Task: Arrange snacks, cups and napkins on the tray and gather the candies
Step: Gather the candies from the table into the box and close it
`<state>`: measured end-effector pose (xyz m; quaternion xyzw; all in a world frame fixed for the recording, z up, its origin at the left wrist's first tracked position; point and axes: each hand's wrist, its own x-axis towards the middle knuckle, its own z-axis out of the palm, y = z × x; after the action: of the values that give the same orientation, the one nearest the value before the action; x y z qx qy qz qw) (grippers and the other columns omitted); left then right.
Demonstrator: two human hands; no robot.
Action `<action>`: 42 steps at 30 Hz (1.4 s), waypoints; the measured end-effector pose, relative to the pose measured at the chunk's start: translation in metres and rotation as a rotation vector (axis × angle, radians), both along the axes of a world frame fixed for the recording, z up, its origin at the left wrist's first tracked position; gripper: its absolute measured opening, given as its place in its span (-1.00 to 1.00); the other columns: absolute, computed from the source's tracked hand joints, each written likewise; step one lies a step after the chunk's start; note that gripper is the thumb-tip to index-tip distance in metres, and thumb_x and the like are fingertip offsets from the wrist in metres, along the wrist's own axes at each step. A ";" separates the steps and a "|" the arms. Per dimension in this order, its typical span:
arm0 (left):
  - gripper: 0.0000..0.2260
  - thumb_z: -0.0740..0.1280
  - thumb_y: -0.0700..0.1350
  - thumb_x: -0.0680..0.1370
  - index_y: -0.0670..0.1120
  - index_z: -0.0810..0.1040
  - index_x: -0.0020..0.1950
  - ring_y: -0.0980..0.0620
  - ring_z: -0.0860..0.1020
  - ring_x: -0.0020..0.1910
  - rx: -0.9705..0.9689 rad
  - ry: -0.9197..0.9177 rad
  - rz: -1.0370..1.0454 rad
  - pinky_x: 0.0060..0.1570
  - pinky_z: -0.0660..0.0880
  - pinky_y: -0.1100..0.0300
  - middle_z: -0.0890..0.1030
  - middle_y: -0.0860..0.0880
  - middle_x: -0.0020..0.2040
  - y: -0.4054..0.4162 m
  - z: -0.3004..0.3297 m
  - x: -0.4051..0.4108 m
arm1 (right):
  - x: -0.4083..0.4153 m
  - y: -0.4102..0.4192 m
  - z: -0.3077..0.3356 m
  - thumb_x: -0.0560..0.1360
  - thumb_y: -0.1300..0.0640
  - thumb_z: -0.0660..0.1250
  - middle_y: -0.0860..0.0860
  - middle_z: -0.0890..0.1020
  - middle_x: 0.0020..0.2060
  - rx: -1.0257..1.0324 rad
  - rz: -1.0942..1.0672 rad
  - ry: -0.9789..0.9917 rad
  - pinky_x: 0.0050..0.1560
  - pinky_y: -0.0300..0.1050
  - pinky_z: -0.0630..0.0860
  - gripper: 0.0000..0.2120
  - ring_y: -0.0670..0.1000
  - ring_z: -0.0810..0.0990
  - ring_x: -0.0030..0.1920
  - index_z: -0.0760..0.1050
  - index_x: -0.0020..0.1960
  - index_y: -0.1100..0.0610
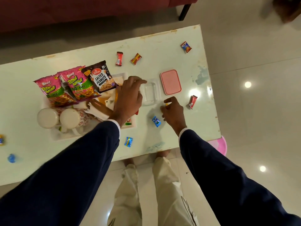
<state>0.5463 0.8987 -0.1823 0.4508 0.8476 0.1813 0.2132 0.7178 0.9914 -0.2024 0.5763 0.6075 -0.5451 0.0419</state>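
Right-hand fingers [166, 101] pinch what looks like a small yellow-wrapped candy [167, 104] just beside the clear plastic box [150, 92]; the left hand [128, 97], fingers loosely curled and holding nothing, hovers at the box's other side. The pink lid [171, 82] lies beyond the box, and the white tray [130, 126] of snacks and cups sits left of it. A hasty drop could bounce the candy off the rim onto the pale desk [162, 46].

Your left hand [128, 97] reaches over the clear box [150, 93] w/ fingers spread; right hand [173, 111] pinches a small candy [167, 104] just beside it on the worktop [179, 62].
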 end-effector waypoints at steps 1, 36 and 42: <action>-0.64 0.27 -0.26 0.52 0.02 0.50 0.27 -0.04 0.49 0.23 0.081 0.021 0.034 0.19 0.47 -0.10 0.47 -0.01 0.26 -0.015 0.004 0.008 | 0.007 -0.008 0.002 0.54 0.20 0.31 0.10 0.65 -0.04 0.097 0.109 -0.036 -0.14 0.03 0.66 -0.79 0.12 0.66 -0.16 0.46 0.17 0.11; -0.93 0.42 -0.08 0.58 -0.07 0.64 0.00 0.11 0.54 -0.06 -0.057 -0.437 0.183 -0.04 0.49 0.18 0.53 0.06 -0.03 -0.132 -0.048 0.095 | 0.033 -0.008 -0.031 0.50 -0.11 0.37 -0.01 0.57 -0.22 0.122 -0.069 -0.127 -0.21 -0.09 0.49 -0.66 -0.02 0.57 -0.27 0.38 0.14 0.04; -0.94 0.35 -0.05 0.62 -0.01 0.55 0.00 0.20 0.64 -0.16 0.152 -0.465 0.241 -0.20 0.53 0.35 0.62 0.16 -0.16 -0.061 -0.031 0.085 | 0.020 -0.001 -0.042 0.42 -0.28 0.38 -0.05 0.55 -0.11 0.207 0.139 -0.277 -0.15 -0.03 0.52 -0.50 0.09 0.59 -0.17 0.29 0.12 0.02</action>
<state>0.6314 0.8374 -0.2134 0.3077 0.8072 0.3672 0.3447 0.7377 0.9908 -0.2443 0.6038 0.6870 -0.3908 0.1032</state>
